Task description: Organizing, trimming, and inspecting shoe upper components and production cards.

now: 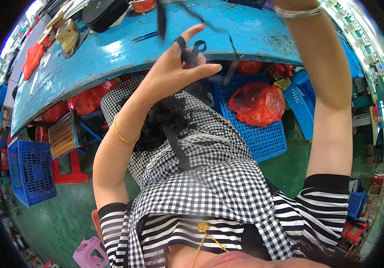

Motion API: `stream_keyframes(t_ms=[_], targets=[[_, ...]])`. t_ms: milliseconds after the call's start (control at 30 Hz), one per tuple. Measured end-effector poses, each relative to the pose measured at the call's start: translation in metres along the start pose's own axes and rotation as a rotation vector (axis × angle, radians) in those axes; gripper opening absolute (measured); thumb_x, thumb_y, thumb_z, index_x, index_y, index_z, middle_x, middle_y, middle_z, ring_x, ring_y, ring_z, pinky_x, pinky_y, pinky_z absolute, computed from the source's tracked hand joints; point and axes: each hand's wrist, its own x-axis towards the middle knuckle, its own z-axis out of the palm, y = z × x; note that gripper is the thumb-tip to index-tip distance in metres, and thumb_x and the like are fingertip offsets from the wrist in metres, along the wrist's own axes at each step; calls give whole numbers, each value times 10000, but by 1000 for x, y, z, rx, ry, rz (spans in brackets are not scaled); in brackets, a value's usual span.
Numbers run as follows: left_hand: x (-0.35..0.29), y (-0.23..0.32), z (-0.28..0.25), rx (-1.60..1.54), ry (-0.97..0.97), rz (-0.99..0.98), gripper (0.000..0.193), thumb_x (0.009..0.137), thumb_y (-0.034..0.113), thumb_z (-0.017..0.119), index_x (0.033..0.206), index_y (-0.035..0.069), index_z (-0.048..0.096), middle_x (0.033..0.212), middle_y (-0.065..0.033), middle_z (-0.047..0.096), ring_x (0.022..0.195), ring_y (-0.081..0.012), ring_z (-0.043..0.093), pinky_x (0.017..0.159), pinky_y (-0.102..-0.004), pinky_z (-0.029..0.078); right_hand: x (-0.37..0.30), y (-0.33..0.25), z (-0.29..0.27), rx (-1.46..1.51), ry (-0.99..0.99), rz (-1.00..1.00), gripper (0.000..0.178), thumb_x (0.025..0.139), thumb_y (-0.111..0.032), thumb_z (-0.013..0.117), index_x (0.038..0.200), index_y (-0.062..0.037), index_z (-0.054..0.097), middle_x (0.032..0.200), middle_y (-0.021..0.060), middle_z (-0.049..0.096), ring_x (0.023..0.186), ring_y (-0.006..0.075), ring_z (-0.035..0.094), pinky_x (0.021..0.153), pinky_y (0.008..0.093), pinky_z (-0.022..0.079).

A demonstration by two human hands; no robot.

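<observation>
My left hand [178,67] is raised over the near edge of the blue table, thumb and index finger stretched out and the other fingers curled. A narrow black ribbon [199,45] winds round its fingers, and a length of it trails upward and right, blurred by motion. My right arm reaches to the top right; only the back part of my right hand [297,3] shows at the upper edge, its fingers out of the picture. On my lap, over the checked apron [201,187], lies a tangled black bundle [160,120] with one strip [177,149] hanging from it.
The worn blue table [111,58] carries a pen [145,37], black flat pieces [105,13], a yellowish roll [67,35] and a red tub [143,5]. Below stand blue crates [263,143], a red plastic bag [258,105], a wooden stool [64,134] and a pink stool [89,252].
</observation>
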Motion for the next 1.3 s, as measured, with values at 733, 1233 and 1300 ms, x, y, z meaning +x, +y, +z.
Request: stream_keyframes(t_ms=[733, 1233, 1300], targets=[[-229, -12, -83, 480, 178, -256, 258, 906, 209, 602, 1105, 45, 580, 810, -198, 650, 748, -362, 651, 641, -409, 514, -47, 4, 231, 57, -720, 269, 477, 728, -96, 768, 1165, -51, 583, 1163, 61, 612, 852, 165, 631, 703, 289, 513], [-277, -11, -87, 175, 91, -242, 258, 788, 86, 596, 1045, 77, 577, 599, -43, 482, 573, -222, 540, 554, -366, 413, 176, 91, 504, 1363, -1643, 869, 117, 893, -165, 545, 933, -56, 562, 825, 50, 554, 776, 205, 555, 676, 437, 469], [-292, -19, -88, 124, 162, -251, 263, 808, 109, 608, 1069, 82, 581, 598, -33, 478, 568, -197, 529, 548, -353, 403, 127, 48, 502, 532, -1078, 316, 471, 972, -387, 501, 1294, -43, 496, 1164, 108, 640, 823, 158, 641, 780, 288, 518]])
